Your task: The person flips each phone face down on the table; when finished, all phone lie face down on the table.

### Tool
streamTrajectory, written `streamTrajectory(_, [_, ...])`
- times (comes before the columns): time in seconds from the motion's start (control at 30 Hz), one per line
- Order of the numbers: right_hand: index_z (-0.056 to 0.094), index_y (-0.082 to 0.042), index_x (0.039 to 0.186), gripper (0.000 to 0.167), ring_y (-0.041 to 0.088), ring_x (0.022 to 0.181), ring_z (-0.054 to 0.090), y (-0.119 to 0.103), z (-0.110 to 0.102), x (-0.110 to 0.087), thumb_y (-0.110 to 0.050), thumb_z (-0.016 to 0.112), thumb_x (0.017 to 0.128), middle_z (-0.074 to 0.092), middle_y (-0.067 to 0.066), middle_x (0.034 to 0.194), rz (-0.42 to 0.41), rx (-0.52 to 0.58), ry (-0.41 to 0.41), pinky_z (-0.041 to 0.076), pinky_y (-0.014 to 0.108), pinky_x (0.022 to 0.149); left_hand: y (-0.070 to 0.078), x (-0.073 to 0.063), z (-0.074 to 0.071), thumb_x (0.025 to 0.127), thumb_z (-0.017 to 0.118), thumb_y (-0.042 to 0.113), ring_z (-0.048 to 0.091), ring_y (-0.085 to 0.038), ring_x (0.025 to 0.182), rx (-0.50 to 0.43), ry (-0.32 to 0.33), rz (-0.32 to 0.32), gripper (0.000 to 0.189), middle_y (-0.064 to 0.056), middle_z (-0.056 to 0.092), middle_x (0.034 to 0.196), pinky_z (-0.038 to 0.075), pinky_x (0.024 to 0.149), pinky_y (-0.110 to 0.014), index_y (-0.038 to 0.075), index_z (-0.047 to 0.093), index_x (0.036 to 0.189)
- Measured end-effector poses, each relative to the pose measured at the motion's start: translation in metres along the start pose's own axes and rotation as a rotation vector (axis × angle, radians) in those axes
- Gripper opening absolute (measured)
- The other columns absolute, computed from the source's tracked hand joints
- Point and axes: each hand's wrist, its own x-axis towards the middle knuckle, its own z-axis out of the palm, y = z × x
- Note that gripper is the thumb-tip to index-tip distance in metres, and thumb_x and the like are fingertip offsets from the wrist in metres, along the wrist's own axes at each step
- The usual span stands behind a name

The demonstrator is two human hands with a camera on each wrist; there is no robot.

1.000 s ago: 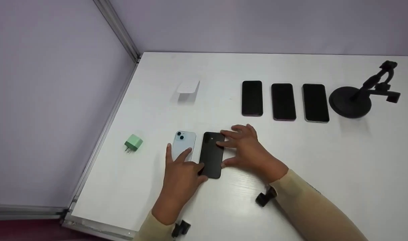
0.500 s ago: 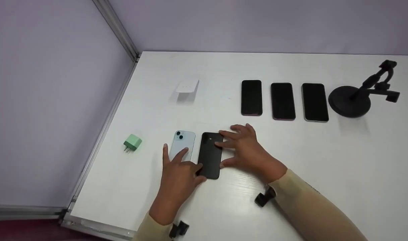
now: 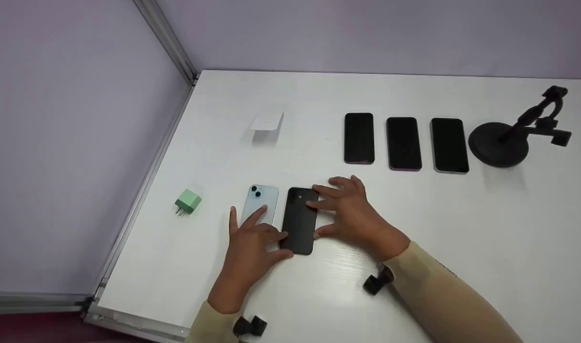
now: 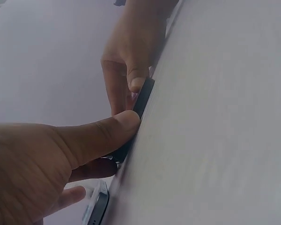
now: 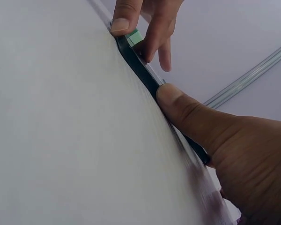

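A black phone (image 3: pixel 300 224) lies back up on the white table, in the middle of the head view. My left hand (image 3: pixel 249 250) pinches its lower left corner, thumb at the bottom edge and index finger at the left side. My right hand (image 3: pixel 350 209) holds the right side: the thumb touches the right edge, other fingertips the upper right corner. Close to its left lies a light blue phone (image 3: pixel 265 193), cameras up, partly covered by my left hand's other fingers. Both wrist views show the black phone's dark edge (image 4: pixel 143 96) low against the tabletop between both hands.
Three dark phones, left (image 3: pixel 359 138), middle (image 3: pixel 404 144) and right (image 3: pixel 450 145), lie screen up in a row farther back. Right of them stands a black phone stand (image 3: pixel 498 145). A green plug adapter (image 3: pixel 188 201) and a folded white card (image 3: pixel 267 122) are at the left.
My left hand has shifted slightly left and its wrist has turned a little, with thumb and index finger still at the black phone. The right hand and both phones have hardly moved.
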Motion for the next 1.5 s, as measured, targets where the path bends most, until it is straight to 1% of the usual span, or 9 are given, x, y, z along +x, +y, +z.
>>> streamTrajectory(0.5, [0.072, -0.034, 0.145, 0.075, 0.034, 0.160, 0.037, 0.000, 0.000, 0.000, -0.058, 0.095, 0.078, 0.054, -0.002, 0.167, 0.006, 0.005, -0.008, 0.013, 0.066, 0.133, -0.010, 0.000, 0.001, 0.078, 0.099, 0.039, 0.048, -0.034, 0.157, -0.091, -0.017, -0.006, 0.040, 0.004, 0.084, 0.104, -0.001, 0.131, -0.076, 0.021, 0.089, 0.112])
streamTrajectory(0.7, [0.071, -0.033, 0.147, 0.078, 0.034, 0.159, 0.039, 0.001, -0.001, 0.001, -0.056, 0.097, 0.077, 0.056, -0.001, 0.166, -0.004, -0.002, 0.006, 0.015, 0.067, 0.132, -0.009, 0.006, -0.003, 0.079, 0.098, 0.041, 0.049, -0.033, 0.157, -0.137, -0.003, -0.038, 0.038, 0.006, 0.084, 0.106, -0.005, 0.131, -0.075, 0.022, 0.089, 0.110])
streamTrajectory(0.83, [0.067, -0.030, 0.152, 0.087, 0.035, 0.158, 0.039, 0.003, -0.004, 0.001, -0.056, 0.098, 0.075, 0.056, 0.002, 0.165, 0.000, 0.058, -0.005, 0.014, 0.067, 0.132, 0.000, 0.018, -0.008, 0.081, 0.096, 0.043, 0.052, -0.032, 0.154, -0.180, 0.049, -0.077, 0.044, 0.002, 0.085, 0.114, -0.004, 0.131, -0.075, 0.020, 0.087, 0.119])
streamTrajectory(0.93, [0.066, -0.022, 0.153, 0.085, 0.041, 0.155, 0.043, 0.008, -0.011, 0.003, -0.048, 0.098, 0.078, 0.058, 0.009, 0.162, -0.025, 0.129, 0.024, 0.019, 0.070, 0.130, 0.012, 0.037, -0.011, 0.084, 0.095, 0.042, 0.052, -0.030, 0.154, -0.267, 0.097, -0.101, 0.052, -0.001, 0.083, 0.123, -0.002, 0.133, -0.072, 0.018, 0.083, 0.129])
streamTrajectory(1.03, [0.068, -0.013, 0.150, 0.073, 0.044, 0.151, 0.048, 0.019, -0.023, 0.007, -0.036, 0.095, 0.085, 0.061, 0.015, 0.158, -0.022, 0.190, 0.094, 0.028, 0.069, 0.128, 0.025, 0.063, -0.012, 0.086, 0.094, 0.038, 0.052, -0.028, 0.155, -0.440, 0.118, -0.137, 0.056, -0.003, 0.082, 0.128, -0.001, 0.137, -0.065, 0.016, 0.079, 0.136])
streamTrajectory(1.2, [0.068, -0.010, 0.149, 0.059, 0.038, 0.150, 0.052, 0.040, -0.048, 0.013, -0.023, 0.087, 0.095, 0.063, 0.015, 0.155, 0.119, 0.262, 0.214, 0.042, 0.058, 0.125, 0.047, 0.112, -0.002, 0.093, 0.090, 0.033, 0.049, -0.026, 0.157, -0.667, 0.087, -0.223, 0.059, -0.004, 0.081, 0.128, 0.011, 0.139, -0.057, 0.016, 0.072, 0.146])
streamTrajectory(1.37, [0.061, -0.012, 0.156, 0.060, 0.038, 0.157, 0.045, 0.062, -0.075, 0.029, -0.023, 0.081, 0.101, 0.058, 0.014, 0.162, 0.269, 0.245, 0.233, 0.037, 0.058, 0.130, 0.062, 0.156, 0.011, 0.095, 0.088, 0.030, 0.050, -0.027, 0.155, -0.676, 0.007, -0.270, 0.061, -0.004, 0.079, 0.134, 0.045, 0.126, -0.048, 0.018, 0.067, 0.151])
streamTrajectory(1.43, [0.058, -0.014, 0.159, 0.062, 0.039, 0.159, 0.041, 0.071, -0.086, 0.036, -0.024, 0.079, 0.103, 0.054, 0.015, 0.165, 0.336, 0.237, 0.223, 0.034, 0.059, 0.131, 0.067, 0.172, 0.017, 0.096, 0.087, 0.028, 0.052, -0.028, 0.153, -0.661, -0.023, -0.263, 0.062, -0.006, 0.078, 0.136, 0.050, 0.121, -0.046, 0.018, 0.066, 0.153])
streamTrajectory(1.5, [0.054, -0.015, 0.162, 0.063, 0.040, 0.161, 0.038, 0.081, -0.095, 0.043, -0.024, 0.077, 0.104, 0.051, 0.016, 0.167, 0.393, 0.228, 0.214, 0.032, 0.060, 0.132, 0.071, 0.185, 0.023, 0.097, 0.086, 0.028, 0.050, -0.029, 0.155, -0.624, -0.048, -0.246, 0.062, -0.005, 0.077, 0.138, 0.045, 0.125, -0.046, 0.019, 0.064, 0.154])
